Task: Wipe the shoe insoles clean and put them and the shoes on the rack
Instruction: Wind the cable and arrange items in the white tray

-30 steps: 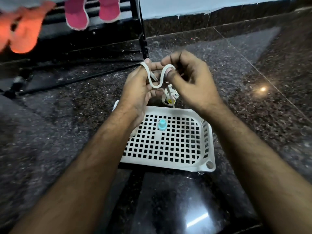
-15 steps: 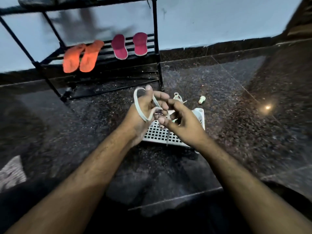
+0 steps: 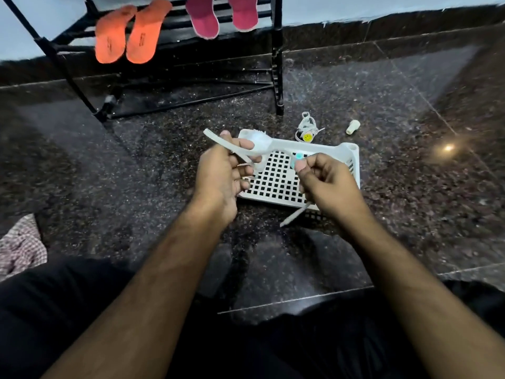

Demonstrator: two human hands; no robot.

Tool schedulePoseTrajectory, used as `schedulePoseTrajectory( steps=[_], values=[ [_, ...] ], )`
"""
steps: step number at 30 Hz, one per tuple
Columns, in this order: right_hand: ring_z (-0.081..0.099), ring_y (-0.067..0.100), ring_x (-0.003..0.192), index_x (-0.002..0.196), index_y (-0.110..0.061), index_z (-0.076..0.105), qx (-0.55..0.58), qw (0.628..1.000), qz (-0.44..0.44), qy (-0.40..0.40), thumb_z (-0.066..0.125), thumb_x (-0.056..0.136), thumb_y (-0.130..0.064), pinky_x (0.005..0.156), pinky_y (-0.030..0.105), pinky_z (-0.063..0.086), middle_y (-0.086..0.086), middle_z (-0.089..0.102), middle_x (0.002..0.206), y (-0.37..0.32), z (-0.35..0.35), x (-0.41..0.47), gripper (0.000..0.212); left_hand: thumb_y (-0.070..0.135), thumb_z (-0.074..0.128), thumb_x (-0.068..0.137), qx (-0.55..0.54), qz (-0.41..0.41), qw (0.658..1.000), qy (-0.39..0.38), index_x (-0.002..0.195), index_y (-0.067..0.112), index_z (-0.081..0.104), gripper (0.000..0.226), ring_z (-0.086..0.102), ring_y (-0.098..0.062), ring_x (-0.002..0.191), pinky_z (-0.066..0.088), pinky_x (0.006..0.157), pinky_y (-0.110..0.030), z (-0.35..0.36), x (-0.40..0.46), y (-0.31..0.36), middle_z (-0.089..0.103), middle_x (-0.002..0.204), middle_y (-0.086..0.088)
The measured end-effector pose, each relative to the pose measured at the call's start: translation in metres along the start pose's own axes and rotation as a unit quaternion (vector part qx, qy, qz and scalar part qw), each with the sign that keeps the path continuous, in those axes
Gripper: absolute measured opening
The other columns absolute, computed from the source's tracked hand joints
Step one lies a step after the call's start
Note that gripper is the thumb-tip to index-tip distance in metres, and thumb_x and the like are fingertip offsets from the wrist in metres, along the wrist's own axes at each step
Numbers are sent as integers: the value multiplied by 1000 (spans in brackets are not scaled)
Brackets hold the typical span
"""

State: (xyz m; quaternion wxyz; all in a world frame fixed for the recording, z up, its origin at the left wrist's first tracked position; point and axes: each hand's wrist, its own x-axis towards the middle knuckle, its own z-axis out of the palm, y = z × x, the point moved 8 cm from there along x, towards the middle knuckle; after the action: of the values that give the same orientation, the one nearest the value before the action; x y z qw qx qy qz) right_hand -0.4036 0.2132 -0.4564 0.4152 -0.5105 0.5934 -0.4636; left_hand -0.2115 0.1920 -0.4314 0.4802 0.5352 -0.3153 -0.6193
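Floor: white lace (image 3: 232, 149) betw left hand (image 3: 218, 176) & right hand (image 3: 328, 184).

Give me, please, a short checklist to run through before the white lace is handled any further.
1. Left hand grips the white flat shoelace: ok.
2. Right hand holds the lace's other end: ok.
3. White perforated plastic basket lies below the hands: ok.
4. Orange insoles and pink insoles rest on the black metal rack: ok.
5. Shoes on the rack: cannot tell.
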Motion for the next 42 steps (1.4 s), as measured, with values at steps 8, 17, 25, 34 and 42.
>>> schedulePoseTrajectory(
  steps=[8, 17, 25, 34, 42],
  values=[
    [64, 43, 76, 102, -4, 54, 82, 983, -46, -156, 63, 96, -19, 62, 50, 52, 15, 69, 102, -14, 38, 18, 18, 40, 32, 108, -22, -20, 997, -74, 87, 12, 63, 46, 37, -9, 46, 29, 42, -22, 42, 26, -17, 54, 64, -1],
    [63, 26, 92, 101, -21, 57, -436, 884, 20, -169, 56, 97, -36, 78, 35, 50, 4, 67, 96, 36, -1, 38, 15, 25, 37, 107, 27, 203, 967, 153, 93, 8, 67, 37, 35, -10, 51, 27, 47, -29, -14, 31, 32, 45, 60, 3],
    [60, 21, 109, 116, -26, 64, -429, 882, 25, -193, 77, 83, -35, 90, 30, 47, -1, 64, 114, 17, 3, 25, 37, 22, 45, 105, 97, 120, 984, 95, 95, 14, 70, 29, 44, -13, 54, 40, 54, -27, -3, 31, 9, 46, 55, 5],
    [66, 17, 100, 131, -14, 50, 16, 986, -88, -138, 67, 93, -20, 90, 38, 53, 10, 66, 107, -31, 19, 2, 42, 12, 47, 106, 154, 125, 959, -202, 107, 8, 69, 23, 50, -6, 51, 32, 41, -16, 64, 7, 2, 67, 79, -11],
    [46, 18, 71, 71, -10, 57, -2, 994, -19, -104, 56, 93, -42, 71, 32, 38, 7, 50, 71, -14, -3, 20, 38, 10, 38, 107, 4, 107, 990, -92, 108, 9, 58, 21, 52, -13, 53, 27, 35, -20, 29, 30, 12, 76, 93, -9]
  ],
)
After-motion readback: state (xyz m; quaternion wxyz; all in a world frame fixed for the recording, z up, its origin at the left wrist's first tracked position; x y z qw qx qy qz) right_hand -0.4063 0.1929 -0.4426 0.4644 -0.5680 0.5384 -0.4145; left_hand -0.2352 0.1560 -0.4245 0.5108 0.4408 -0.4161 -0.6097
